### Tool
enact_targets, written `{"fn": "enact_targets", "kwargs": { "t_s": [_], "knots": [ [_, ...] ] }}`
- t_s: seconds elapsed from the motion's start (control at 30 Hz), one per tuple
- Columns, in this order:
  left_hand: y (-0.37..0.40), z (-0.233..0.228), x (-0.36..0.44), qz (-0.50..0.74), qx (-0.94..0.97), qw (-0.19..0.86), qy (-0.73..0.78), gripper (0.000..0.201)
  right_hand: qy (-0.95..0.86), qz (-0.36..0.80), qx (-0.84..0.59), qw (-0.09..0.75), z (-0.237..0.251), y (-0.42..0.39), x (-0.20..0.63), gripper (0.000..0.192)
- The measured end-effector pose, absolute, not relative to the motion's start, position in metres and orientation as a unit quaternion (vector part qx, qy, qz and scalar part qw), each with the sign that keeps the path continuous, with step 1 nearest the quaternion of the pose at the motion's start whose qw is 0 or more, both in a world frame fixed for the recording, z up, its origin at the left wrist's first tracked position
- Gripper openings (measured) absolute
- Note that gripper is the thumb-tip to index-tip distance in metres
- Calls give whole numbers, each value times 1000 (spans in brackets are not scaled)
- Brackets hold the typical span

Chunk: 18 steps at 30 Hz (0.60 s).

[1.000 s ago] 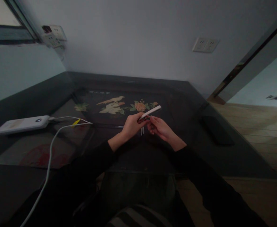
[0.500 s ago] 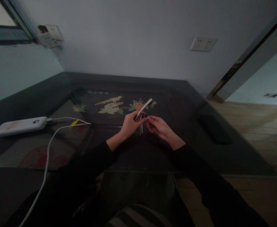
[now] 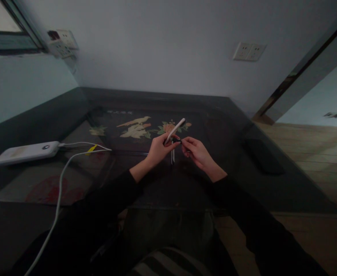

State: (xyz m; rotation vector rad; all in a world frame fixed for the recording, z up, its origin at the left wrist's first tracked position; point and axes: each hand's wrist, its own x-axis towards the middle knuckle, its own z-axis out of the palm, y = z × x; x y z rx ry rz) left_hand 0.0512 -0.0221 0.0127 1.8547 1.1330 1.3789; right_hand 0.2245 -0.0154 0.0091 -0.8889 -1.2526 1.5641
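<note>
Over the dark table, my left hand (image 3: 157, 148) is closed around a slim white bar (image 3: 176, 130) that slants up and to the right. White cord-like strands (image 3: 172, 156) hang below its fingers. A small dark piece (image 3: 177, 140) sticks out between the fingertips of both hands; its kind is too small to make out. Thumb and finger of my right hand (image 3: 195, 153) are pinched together at the right end of that dark piece. The lower ends of the bar and strands are hidden by my left hand.
A white power bank (image 3: 27, 152) lies at the left with a white cable (image 3: 59, 191) running toward me, a yellow tag (image 3: 91, 149) on it. A dark flat phone-like object (image 3: 262, 156) lies right. The glossy tabletop (image 3: 168, 188) meets the wall behind.
My right hand has moved slightly right, away from my left hand, and more of the dark piece shows between them. The white bar stays in my left hand.
</note>
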Motion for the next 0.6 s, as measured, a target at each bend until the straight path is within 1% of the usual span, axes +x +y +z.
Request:
{"fn": "enact_targets", "kwargs": {
  "t_s": [0.4, 0.6],
  "knots": [
    [-18, 10, 44, 487, 731, 211, 429, 19, -545, 561, -384, 491, 10, -16, 224, 33],
    [-21, 13, 45, 492, 729, 219, 423, 17, -538, 574, -361, 501, 12, -17, 223, 36]
  ]
}}
